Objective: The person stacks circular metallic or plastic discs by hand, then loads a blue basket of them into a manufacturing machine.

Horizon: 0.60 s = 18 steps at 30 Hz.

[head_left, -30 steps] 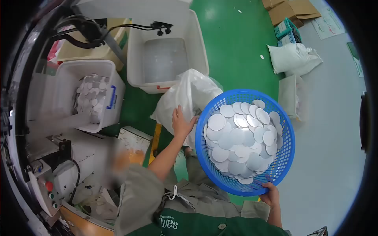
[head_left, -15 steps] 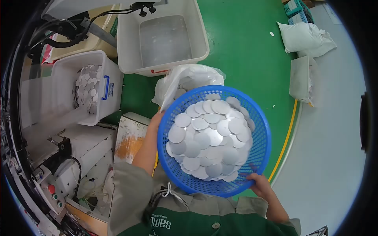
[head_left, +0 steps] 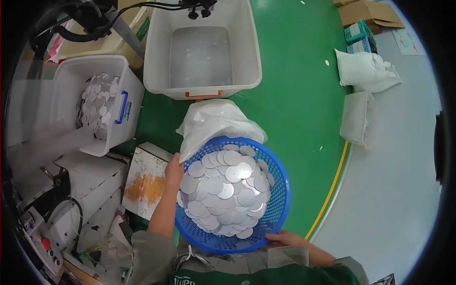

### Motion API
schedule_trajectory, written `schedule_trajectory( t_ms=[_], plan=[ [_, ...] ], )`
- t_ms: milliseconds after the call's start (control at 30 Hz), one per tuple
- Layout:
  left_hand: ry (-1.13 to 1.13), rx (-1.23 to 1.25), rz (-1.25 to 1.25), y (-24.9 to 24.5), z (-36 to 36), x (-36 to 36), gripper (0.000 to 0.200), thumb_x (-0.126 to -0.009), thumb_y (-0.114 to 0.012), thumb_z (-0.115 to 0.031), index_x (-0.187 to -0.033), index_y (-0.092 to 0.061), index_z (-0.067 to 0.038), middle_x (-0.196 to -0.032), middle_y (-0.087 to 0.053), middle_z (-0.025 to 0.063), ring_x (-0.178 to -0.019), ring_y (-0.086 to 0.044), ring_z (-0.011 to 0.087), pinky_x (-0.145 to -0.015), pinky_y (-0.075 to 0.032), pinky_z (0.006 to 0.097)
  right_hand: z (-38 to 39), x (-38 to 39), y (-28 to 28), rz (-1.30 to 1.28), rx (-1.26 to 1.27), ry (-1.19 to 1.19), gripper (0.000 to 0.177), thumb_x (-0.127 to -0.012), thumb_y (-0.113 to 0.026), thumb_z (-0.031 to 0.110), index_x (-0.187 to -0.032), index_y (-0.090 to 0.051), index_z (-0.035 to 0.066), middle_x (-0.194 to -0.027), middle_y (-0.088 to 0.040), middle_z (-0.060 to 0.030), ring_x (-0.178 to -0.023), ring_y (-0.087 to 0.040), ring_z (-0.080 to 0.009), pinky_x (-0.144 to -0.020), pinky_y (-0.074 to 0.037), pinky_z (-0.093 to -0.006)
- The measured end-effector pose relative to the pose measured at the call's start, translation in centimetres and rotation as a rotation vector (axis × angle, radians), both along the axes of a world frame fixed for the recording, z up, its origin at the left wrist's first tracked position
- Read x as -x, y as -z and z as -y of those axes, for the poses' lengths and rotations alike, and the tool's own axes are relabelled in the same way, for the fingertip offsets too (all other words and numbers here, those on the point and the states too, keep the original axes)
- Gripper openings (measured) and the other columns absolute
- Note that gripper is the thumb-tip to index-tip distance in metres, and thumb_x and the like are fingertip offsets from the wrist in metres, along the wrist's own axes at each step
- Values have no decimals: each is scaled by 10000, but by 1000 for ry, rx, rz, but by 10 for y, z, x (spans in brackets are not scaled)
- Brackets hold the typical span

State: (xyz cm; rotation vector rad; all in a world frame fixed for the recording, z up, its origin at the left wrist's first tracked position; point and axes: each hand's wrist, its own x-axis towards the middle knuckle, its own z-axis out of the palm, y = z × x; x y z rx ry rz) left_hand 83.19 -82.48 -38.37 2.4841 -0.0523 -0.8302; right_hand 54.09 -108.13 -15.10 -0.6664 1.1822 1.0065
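Two hands are on the job now, where a second ago only one carried the load: the blue basket (head_left: pixel 281 199), heaped with silver discs (head_left: pixel 223 190), has swung in from the person's right and dropped lower and closer to the body. It now sits up against the near side of the white plastic bag (head_left: pixel 216 121) on the green floor (head_left: pixel 294 95). And there's the other change: the left hand (head_left: pixel 174 170) has come off the bag and settled at the basket's left rim, right where the bag's edge meets it. By the look of it, the load is being steadied at the bag, with the discs all in the basket and none spilled. Now the fingers: the right hand (head_left: pixel 284 238) is clamped along the near rim, fingers wrapped flat on the blue mesh and taking the weight. The left hand's fingers are tucked out of sight behind rim and plastic, so whether they grip basket or bag cannot be told. Beyond the bag stands a big white tub (head_left: pixel 251 52), and off to the left a smaller bin (head_left: pixel 135 102) holding more discs.
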Motion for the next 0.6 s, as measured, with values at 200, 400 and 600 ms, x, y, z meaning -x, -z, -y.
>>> schedule_trajectory(
  t_ms=[200,400,600],
  plan=[
    [-5,23,22,15,-14,10,308,-836,-558,-134,-1139,-516,-96,-909,-617,245,-876,-582,426,-734,-466,471,157,-94,92,293,754,-144,753,-814,-619,377,-1402,-262,72,-1301,-451,-193,-1124,-489,-280,-886,-431,-400],
    [-73,57,18,19,-8,21,211,-844,-530,-141,-1050,-517,-99,-899,-605,238,-881,-559,438,-710,-453,483,138,-222,243,448,663,-315,1048,-670,-765,174,-1444,-65,87,-1372,-353,-231,-1213,-415,-326,-1009,-333,-394],
    [-160,234,42,39,-33,36,185,-862,-480,-113,-1040,-527,-90,-923,-601,239,-918,-554,431,-729,-458,439,146,-202,227,651,1012,-207,291,-792,-526,43,-1067,-621,23,-961,-662,-128,-881,-598,-191,-774,-458,-315]
  ],
)
